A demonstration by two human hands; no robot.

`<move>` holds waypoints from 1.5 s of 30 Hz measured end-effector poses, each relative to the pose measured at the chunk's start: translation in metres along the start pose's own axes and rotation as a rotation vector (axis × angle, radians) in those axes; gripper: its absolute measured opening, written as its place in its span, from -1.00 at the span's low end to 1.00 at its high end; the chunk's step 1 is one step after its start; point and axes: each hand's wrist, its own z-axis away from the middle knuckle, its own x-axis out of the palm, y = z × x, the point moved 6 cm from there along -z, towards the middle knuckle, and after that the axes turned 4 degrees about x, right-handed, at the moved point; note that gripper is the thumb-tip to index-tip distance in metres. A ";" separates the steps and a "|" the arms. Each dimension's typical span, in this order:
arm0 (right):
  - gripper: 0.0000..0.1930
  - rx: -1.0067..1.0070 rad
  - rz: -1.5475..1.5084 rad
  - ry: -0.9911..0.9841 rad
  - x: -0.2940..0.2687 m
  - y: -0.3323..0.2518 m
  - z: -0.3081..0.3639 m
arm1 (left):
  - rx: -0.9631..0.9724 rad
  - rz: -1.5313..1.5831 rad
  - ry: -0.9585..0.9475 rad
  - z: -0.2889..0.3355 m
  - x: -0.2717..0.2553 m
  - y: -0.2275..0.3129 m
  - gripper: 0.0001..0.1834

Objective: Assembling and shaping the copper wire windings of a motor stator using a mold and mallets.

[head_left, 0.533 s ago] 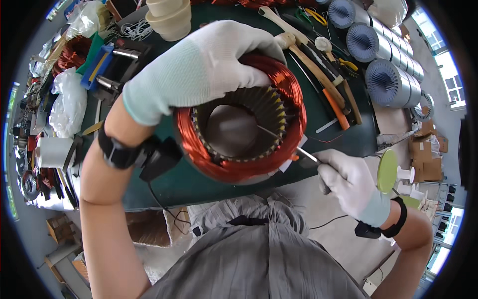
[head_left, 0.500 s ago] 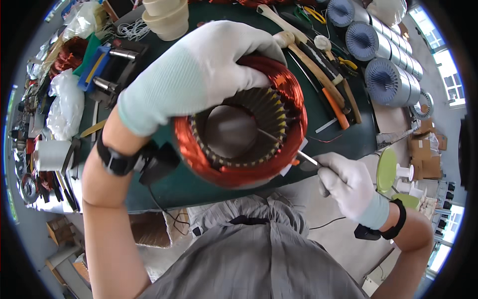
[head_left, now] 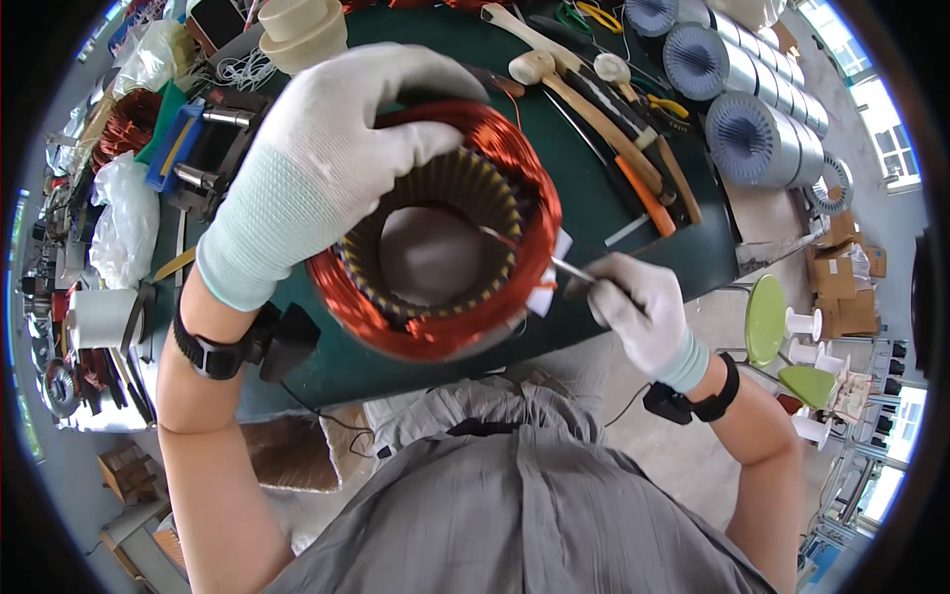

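A motor stator point(head_left: 532, 203) with a thick ring of red copper windings and dark inner slots is tilted up above the bench, its bore facing me. My left hand point(head_left: 341, 124), in a white knitted glove, grips its upper left rim. The thumb lies on the inner side and the fingers reach over the far side. My right hand point(head_left: 638, 302), also gloved, is closed around a thin metal rod point(head_left: 571, 269) at the stator's right side. The rod passes through the winding, and its tip shows inside the bore. White paper-like tabs point(head_left: 542, 297) stick out beside it.
Wooden mallets point(head_left: 594, 124), an orange-handled tool point(head_left: 645, 196) and pliers lie on the dark green bench point(head_left: 683, 267) at right. Stacked stator cores point(head_left: 757, 139) stand beyond them. A blue-sided metal fixture point(head_left: 188, 148), plastic bags and a white spool point(head_left: 104, 317) fill the left.
The whole view has shifted. The stator and both hands appear further left, and the right hand is higher. The rod stays in the winding, and the left hand keeps its hold.
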 end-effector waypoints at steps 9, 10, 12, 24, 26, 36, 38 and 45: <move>-0.83 0.012 0.105 0.052 -0.010 -0.037 0.020 | 0.498 -0.968 0.281 0.073 0.083 0.093 -0.63; -0.82 -0.100 0.188 0.123 -0.016 -0.038 0.028 | 0.480 -0.928 0.302 0.074 0.081 0.090 -0.61; -0.80 -0.205 0.261 0.193 -0.026 -0.033 0.047 | 0.448 -0.885 0.132 0.088 0.073 0.091 -0.67; -0.34 -0.217 0.476 0.039 -0.009 -0.049 0.098 | 0.431 -0.702 0.095 0.127 0.034 0.055 -0.64; -0.28 -0.243 0.517 0.092 -0.008 -0.053 0.098 | 0.437 -0.711 0.174 0.131 0.045 0.062 -0.58; -0.56 -0.087 0.721 0.109 -0.014 -0.079 0.068 | 0.486 -0.843 0.502 0.100 0.101 0.073 -0.63; -0.59 -0.070 0.631 0.108 -0.009 -0.063 0.061 | 0.428 -0.846 0.546 0.095 0.105 0.072 -0.66; -0.84 -0.061 0.292 0.082 -0.011 -0.077 0.025 | 0.372 -0.884 0.639 0.085 0.116 0.079 -0.81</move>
